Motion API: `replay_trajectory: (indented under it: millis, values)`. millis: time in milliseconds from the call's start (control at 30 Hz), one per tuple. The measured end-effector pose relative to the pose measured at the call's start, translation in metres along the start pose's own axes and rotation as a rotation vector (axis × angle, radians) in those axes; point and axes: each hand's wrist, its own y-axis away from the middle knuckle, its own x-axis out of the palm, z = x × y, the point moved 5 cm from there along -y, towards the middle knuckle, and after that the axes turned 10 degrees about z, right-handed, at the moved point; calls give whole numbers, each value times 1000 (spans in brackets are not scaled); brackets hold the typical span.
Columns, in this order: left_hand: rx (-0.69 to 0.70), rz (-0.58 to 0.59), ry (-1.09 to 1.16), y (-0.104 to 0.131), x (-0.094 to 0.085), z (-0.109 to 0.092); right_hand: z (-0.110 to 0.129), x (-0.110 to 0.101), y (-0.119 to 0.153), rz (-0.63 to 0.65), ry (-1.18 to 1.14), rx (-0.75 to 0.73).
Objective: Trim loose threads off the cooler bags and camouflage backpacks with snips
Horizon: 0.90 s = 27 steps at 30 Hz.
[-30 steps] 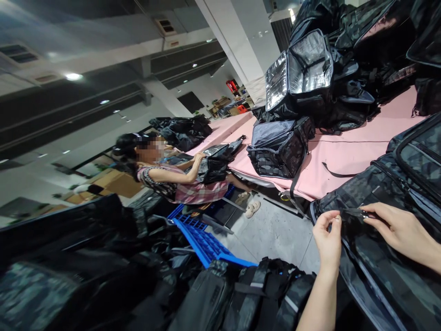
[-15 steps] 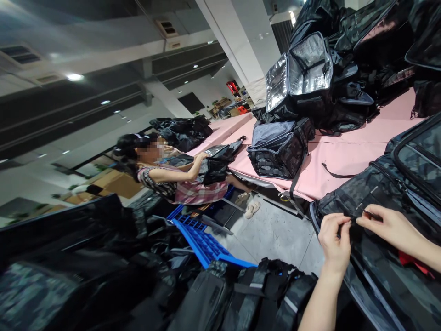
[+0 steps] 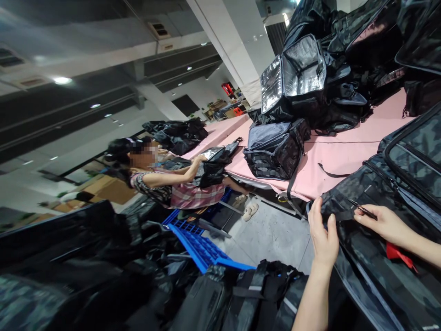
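Observation:
A large dark camouflage bag [image 3: 375, 248] lies under my hands at the right, its pale zipper edging showing. My left hand [image 3: 322, 239] is raised at the bag's near edge, fingers fairly straight, with a short black strap [image 3: 345, 215] between thumb and fingers; the exact grip is partly hidden. Just to the right, my right hand [image 3: 387, 225] is closed around small dark thread snips [image 3: 365, 212], whose tips point up and left beside the strap. Something red [image 3: 399, 257] lies on the bag below my right wrist.
Open bags, one silver-lined [image 3: 303, 64], are piled on the pink-covered table [image 3: 330, 161]. A smaller open bag [image 3: 275, 151] stands at its edge. Another person [image 3: 161, 179] sits handling a bag beyond a blue crate [image 3: 206, 248]. Dark bags [image 3: 203, 299] fill the foreground.
My left fingers have straightened from a pinch and moved slightly left and up. My hands are a little further apart, and the strap and snips show more clearly. The view has shifted slightly.

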Motion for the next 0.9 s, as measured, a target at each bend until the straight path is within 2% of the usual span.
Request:
replay_trajectory:
  millis: [100,167,300,400,467,533,633,900]
  values:
    - [22,234,-89,-6,7,-2,2,2,0,11,2,-39]
    - [-23,301,-110,-8,12,-1,2,2,0,18,31,-71]
    - [-212,194,-39,-12,11,8,-1,-2,3,-31,105,-83]
    - [-332,148,96,-14,8,13,4,-8,11,-171,289,-141]
    - [-375,155,168,-15,6,13,13,-9,17,-287,474,-265]
    - [-391,152,214,-16,4,12,22,-6,23,-362,653,-410]
    - [-394,136,240,-15,2,12,28,0,28,-382,829,-549]
    - [-388,132,226,-13,4,15,33,-1,31,-377,904,-612]
